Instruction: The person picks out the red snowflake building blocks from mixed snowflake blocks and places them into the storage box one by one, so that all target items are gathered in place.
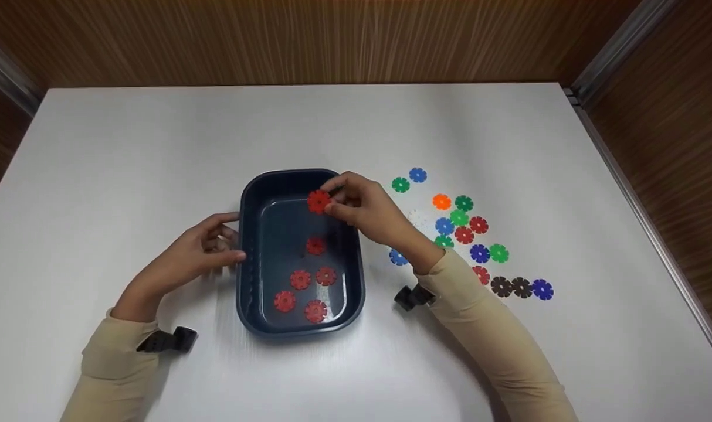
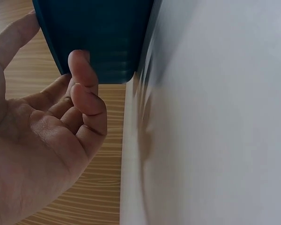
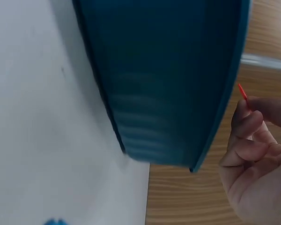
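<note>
A dark blue tray (image 1: 251,319) sits on the white table with several red flower-shaped discs (image 1: 301,279) lying inside it. Over the tray's far right part, my right hand (image 1: 362,208) pinches another red flower-shaped disc (image 1: 319,202) between thumb and fingers. The right wrist view shows that disc (image 3: 242,91) edge-on, above the rim level. My left hand (image 1: 195,252) is at the tray's left wall, its thumb and a finger touching it apart from each other. Loosely bent fingers (image 2: 89,103) show beside the tray wall (image 2: 103,56) in the left wrist view.
Right of the tray, flower-shaped discs in several colours lie scattered, among them an orange one (image 1: 441,202), a white one (image 1: 416,218) and dark brown ones (image 1: 501,286). A wood-grain panel (image 1: 309,41) stands behind the table. Each wrist bears a black camera mount (image 1: 168,340).
</note>
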`<state>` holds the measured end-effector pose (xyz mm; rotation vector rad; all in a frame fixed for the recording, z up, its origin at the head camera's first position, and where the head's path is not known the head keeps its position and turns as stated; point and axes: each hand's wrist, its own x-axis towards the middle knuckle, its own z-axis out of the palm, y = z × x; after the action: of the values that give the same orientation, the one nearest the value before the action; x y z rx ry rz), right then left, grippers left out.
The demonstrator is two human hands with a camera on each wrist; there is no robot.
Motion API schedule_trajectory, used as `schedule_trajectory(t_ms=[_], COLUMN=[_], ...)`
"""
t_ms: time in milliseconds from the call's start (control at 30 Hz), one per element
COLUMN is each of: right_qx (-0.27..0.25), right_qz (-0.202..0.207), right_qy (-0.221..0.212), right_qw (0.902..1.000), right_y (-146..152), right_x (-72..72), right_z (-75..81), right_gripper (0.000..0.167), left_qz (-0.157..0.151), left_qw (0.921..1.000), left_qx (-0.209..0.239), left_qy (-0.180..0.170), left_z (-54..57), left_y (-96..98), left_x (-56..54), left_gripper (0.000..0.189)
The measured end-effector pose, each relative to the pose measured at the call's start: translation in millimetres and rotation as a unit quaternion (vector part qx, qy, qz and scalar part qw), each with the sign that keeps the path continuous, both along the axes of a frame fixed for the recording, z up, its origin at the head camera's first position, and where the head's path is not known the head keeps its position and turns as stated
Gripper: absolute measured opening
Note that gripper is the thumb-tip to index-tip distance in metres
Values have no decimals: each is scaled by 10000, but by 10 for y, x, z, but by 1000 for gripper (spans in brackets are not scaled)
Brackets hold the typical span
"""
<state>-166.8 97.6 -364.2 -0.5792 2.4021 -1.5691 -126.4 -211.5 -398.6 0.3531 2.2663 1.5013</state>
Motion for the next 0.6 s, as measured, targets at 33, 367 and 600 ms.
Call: schedule_trajectory(t_ms=[33, 367, 600], right_qx=[19, 322, 216], right_qz=[11, 495, 444], right_qy=[-6, -2, 86], right_qw=[10000, 9983, 9987], right_y=[-25, -193, -177], right_x=[12, 91, 102], right_z=[0, -49, -84], right_gripper=[26, 29, 29], left_qz=[2, 29, 28], left_qw=[10000, 9999, 9999], left_qx=[4, 56, 99], left_qy=[-9, -89, -135], left_z=[2, 19, 10], left_y=[1, 5, 5], left_x=[1, -4, 4], left_gripper=[66, 67, 66])
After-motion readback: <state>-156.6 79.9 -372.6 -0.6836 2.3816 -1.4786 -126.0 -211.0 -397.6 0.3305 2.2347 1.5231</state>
